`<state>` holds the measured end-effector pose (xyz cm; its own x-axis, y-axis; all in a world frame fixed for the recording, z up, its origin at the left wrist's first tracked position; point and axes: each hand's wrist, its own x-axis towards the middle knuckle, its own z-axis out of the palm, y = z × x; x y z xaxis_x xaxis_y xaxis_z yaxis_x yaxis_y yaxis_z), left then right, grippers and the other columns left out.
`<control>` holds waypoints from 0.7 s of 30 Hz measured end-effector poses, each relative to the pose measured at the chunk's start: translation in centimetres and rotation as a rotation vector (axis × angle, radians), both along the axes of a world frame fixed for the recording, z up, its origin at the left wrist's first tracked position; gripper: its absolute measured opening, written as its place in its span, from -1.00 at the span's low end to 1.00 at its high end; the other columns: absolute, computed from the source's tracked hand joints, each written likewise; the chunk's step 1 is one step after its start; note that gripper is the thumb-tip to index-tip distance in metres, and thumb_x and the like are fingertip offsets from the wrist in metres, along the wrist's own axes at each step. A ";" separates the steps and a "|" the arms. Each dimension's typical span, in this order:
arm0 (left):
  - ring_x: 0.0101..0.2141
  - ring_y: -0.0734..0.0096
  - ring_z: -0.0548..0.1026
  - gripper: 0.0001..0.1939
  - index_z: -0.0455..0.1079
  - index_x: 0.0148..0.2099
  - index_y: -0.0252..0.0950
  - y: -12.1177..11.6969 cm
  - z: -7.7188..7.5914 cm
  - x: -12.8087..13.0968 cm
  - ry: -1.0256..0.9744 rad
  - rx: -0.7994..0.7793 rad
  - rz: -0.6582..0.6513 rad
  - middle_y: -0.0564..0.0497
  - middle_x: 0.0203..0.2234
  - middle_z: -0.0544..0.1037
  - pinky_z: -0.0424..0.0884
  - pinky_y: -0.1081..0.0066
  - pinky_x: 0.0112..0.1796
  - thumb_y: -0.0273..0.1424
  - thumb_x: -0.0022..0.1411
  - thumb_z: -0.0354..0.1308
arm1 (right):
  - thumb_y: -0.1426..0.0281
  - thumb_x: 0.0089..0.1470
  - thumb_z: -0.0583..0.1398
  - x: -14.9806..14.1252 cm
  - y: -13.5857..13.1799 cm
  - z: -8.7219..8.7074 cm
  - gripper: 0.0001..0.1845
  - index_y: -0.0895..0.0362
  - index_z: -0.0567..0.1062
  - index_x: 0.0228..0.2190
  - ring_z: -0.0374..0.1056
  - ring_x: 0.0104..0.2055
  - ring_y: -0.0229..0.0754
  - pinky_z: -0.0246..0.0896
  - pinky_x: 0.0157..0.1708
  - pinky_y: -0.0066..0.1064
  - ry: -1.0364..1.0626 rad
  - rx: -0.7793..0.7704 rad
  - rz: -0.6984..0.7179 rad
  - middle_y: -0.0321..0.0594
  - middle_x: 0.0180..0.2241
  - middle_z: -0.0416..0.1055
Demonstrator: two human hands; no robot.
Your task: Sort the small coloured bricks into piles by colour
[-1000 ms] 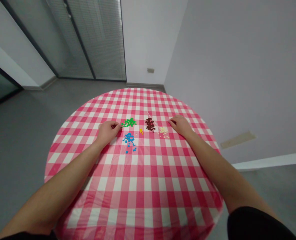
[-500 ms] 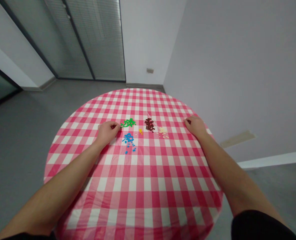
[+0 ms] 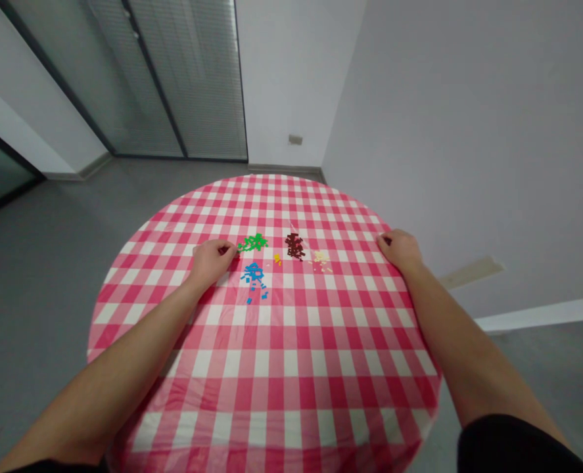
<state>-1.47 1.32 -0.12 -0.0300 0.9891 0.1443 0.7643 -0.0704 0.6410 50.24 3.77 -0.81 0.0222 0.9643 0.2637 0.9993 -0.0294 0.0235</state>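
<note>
My left hand [image 3: 214,257] rests on the table with its fingers curled together, right beside a loose heap of small green pieces [image 3: 254,242]. Whatever its fingertips may hold is too small to see. Over at the table's right edge, my right hand [image 3: 400,248] is closed, thumb against fingers; anything in that pinch is hidden. Between the hands lie small flat blue pieces [image 3: 254,272], a dark brown heap [image 3: 294,246], a few yellow pieces [image 3: 277,259] and scattered cream pieces [image 3: 321,258]. The right hand is apart from all these heaps.
A pink-and-white checked cloth [image 3: 281,348] covers the round table. A pale wall [image 3: 468,131] stands close on the right. Behind the table at the left are glazed panels with blinds [image 3: 197,85]. Grey floor [image 3: 45,263] shows at the left.
My right hand has shifted a little to the right, out toward the table's edge, still closed. My left hand and the coloured heaps look the same.
</note>
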 end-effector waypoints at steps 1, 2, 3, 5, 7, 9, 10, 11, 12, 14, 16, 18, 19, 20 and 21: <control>-0.28 0.21 0.57 -0.65 0.61 -0.28 -0.24 0.0 0.1 0.0 0.003 0.000 0.002 -0.05 -0.35 0.67 0.33 0.34 -0.30 -0.16 0.20 0.08 | 0.27 0.25 0.08 0.1 -0.1 0.0 -0.60 0.23 0.65 -0.33 0.39 -0.24 0.03 0.23 -0.22 -0.22 -0.007 -0.003 -0.010 0.10 -0.27 0.55; -0.28 0.21 0.57 -0.65 0.61 -0.28 -0.25 0.0 0.1 0.0 0.006 0.000 0.003 -0.05 -0.35 0.67 0.32 0.34 -0.29 -0.15 0.20 0.08 | 0.27 0.25 0.08 0.2 -0.1 0.0 -0.60 0.23 0.65 -0.33 0.40 -0.24 0.03 0.23 -0.23 -0.23 -0.013 -0.005 -0.021 0.10 -0.27 0.55; -0.28 0.21 0.57 -0.65 0.61 -0.27 -0.25 -0.1 0.1 0.1 0.008 -0.001 0.003 -0.05 -0.34 0.67 0.32 0.34 -0.29 -0.15 0.20 0.08 | 0.27 0.26 0.08 0.2 -0.1 0.0 -0.60 0.23 0.65 -0.33 0.40 -0.24 0.03 0.23 -0.23 -0.23 -0.019 -0.003 -0.028 0.10 -0.27 0.55; -0.28 0.21 0.57 -0.64 0.61 -0.27 -0.25 -0.1 0.2 0.1 0.013 -0.003 0.004 -0.05 -0.34 0.67 0.32 0.33 -0.28 -0.15 0.20 0.08 | 0.27 0.26 0.08 0.3 -0.1 0.0 -0.60 0.22 0.66 -0.33 0.41 -0.24 0.03 0.24 -0.24 -0.24 -0.024 0.002 -0.039 0.09 -0.27 0.55; -0.27 0.21 0.57 -0.65 0.61 -0.28 -0.24 -0.1 0.2 0.1 0.019 0.003 0.002 -0.04 -0.35 0.67 0.31 0.33 -0.26 -0.15 0.20 0.07 | 0.27 0.25 0.09 0.2 -0.1 0.1 -0.60 0.22 0.66 -0.34 0.42 -0.23 0.04 0.25 -0.24 -0.23 -0.023 0.007 -0.057 0.10 -0.27 0.55; -0.27 0.21 0.57 -0.64 0.61 -0.29 -0.24 -0.1 0.2 0.1 0.023 0.011 0.002 -0.03 -0.36 0.66 0.31 0.33 -0.25 -0.15 0.20 0.07 | 0.28 0.25 0.09 -0.2 -0.2 0.3 -0.60 0.23 0.66 -0.33 0.43 -0.21 0.06 0.28 -0.20 -0.21 -0.009 0.039 -0.056 0.12 -0.27 0.55; -0.27 0.22 0.57 -0.64 0.61 -0.29 -0.25 -0.1 0.2 0.1 0.024 0.013 0.001 -0.03 -0.36 0.66 0.31 0.33 -0.26 -0.16 0.20 0.06 | 0.29 0.25 0.08 -0.7 -0.4 0.4 -0.60 0.24 0.65 -0.32 0.44 -0.19 0.07 0.30 -0.16 -0.19 0.009 0.071 -0.035 0.13 -0.27 0.55; -0.28 0.22 0.57 -0.64 0.61 -0.29 -0.25 -0.1 0.2 0.1 0.023 0.013 0.001 -0.04 -0.37 0.66 0.31 0.33 -0.26 -0.15 0.20 0.06 | 0.29 0.25 0.06 -1.5 -0.7 0.4 -0.59 0.25 0.65 -0.29 0.44 -0.16 0.09 0.31 -0.11 -0.16 0.037 0.112 0.007 0.14 -0.25 0.56; -0.29 0.22 0.57 -0.63 0.61 -0.28 -0.25 -0.1 0.1 0.1 0.022 0.011 0.000 -0.04 -0.37 0.66 0.31 0.33 -0.28 -0.15 0.20 0.06 | 0.29 0.26 0.05 -2.4 -1.1 0.5 -0.58 0.26 0.65 -0.26 0.45 -0.12 0.10 0.31 -0.04 -0.13 0.076 0.150 0.070 0.14 -0.22 0.56; -0.29 0.21 0.57 -0.62 0.62 -0.27 -0.26 -0.1 0.0 0.0 0.015 0.010 -0.004 -0.05 -0.36 0.66 0.31 0.34 -0.29 -0.14 0.20 0.06 | 0.22 0.27 0.08 -5.0 -2.3 0.5 -0.56 0.26 0.62 -0.14 0.44 -0.02 0.13 0.30 0.07 -0.04 0.173 0.185 0.215 0.13 -0.10 0.56; -0.27 0.20 0.56 -0.61 0.62 -0.26 -0.26 0.0 -0.1 0.0 0.008 0.013 -0.006 -0.06 -0.35 0.66 0.31 0.34 -0.30 -0.13 0.20 0.07 | 0.07 0.25 0.15 -8.1 -3.6 0.5 -0.48 0.20 0.57 0.01 0.41 0.07 0.17 0.29 0.12 0.04 0.258 0.103 0.369 0.09 0.02 0.52; -0.27 0.19 0.56 -0.61 0.62 -0.26 -0.26 0.0 -0.2 -0.1 0.006 0.015 -0.005 -0.06 -0.35 0.66 0.31 0.34 -0.30 -0.12 0.20 0.07 | -0.01 0.18 0.22 -11.0 -4.7 0.4 -0.35 0.16 0.50 0.13 0.37 0.14 0.22 0.30 0.13 0.08 0.315 -0.010 0.459 0.08 0.14 0.44; -0.27 0.19 0.56 -0.62 0.61 -0.26 -0.26 0.0 -0.3 -0.1 0.005 0.016 -0.002 -0.06 -0.35 0.66 0.31 0.35 -0.30 -0.13 0.20 0.07 | -0.02 0.17 0.23 -12.2 -5.0 0.3 -0.32 0.15 0.48 0.16 0.36 0.16 0.24 0.30 0.13 0.09 0.331 -0.055 0.488 0.08 0.17 0.42; -0.27 0.19 0.56 -0.62 0.61 -0.26 -0.26 0.0 -0.2 -0.1 0.004 0.016 -0.001 -0.05 -0.35 0.66 0.31 0.35 -0.29 -0.13 0.20 0.08 | -0.01 0.17 0.24 -13.2 -5.2 0.3 -0.32 0.15 0.47 0.17 0.35 0.18 0.24 0.30 0.14 0.09 0.342 -0.084 0.508 0.09 0.18 0.41; -0.27 0.20 0.57 -0.63 0.61 -0.26 -0.26 0.0 -0.2 0.0 0.002 0.017 -0.001 -0.05 -0.36 0.66 0.31 0.35 -0.29 -0.13 0.20 0.08 | 0.01 0.17 0.24 -14.0 -5.2 0.3 -0.34 0.15 0.48 0.16 0.34 0.19 0.24 0.29 0.16 0.09 0.351 -0.097 0.523 0.09 0.18 0.41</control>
<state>-1.52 1.31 -0.33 -0.0286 0.9866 0.1607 0.7655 -0.0818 0.6383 36.24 -1.43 -0.51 -0.3889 0.8901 0.2375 0.8295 0.4505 -0.3301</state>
